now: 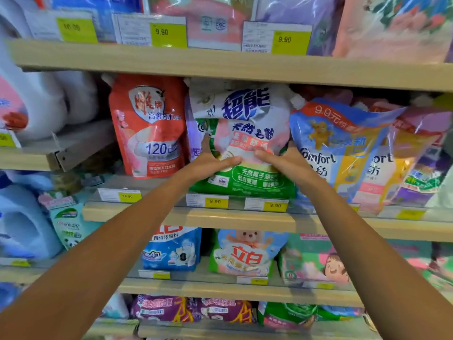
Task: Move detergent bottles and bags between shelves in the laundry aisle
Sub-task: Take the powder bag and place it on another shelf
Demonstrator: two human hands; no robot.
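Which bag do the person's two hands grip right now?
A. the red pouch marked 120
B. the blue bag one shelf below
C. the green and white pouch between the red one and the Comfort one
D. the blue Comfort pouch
C: the left hand and the right hand both clasp the green and white pouch, thumbs across its front.

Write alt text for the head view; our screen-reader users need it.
Both hands, left hand and right hand, grip a green and white detergent bag on a store shelf, between a red bag and a blue softener bag. Yellow price tags line the shelf edges.
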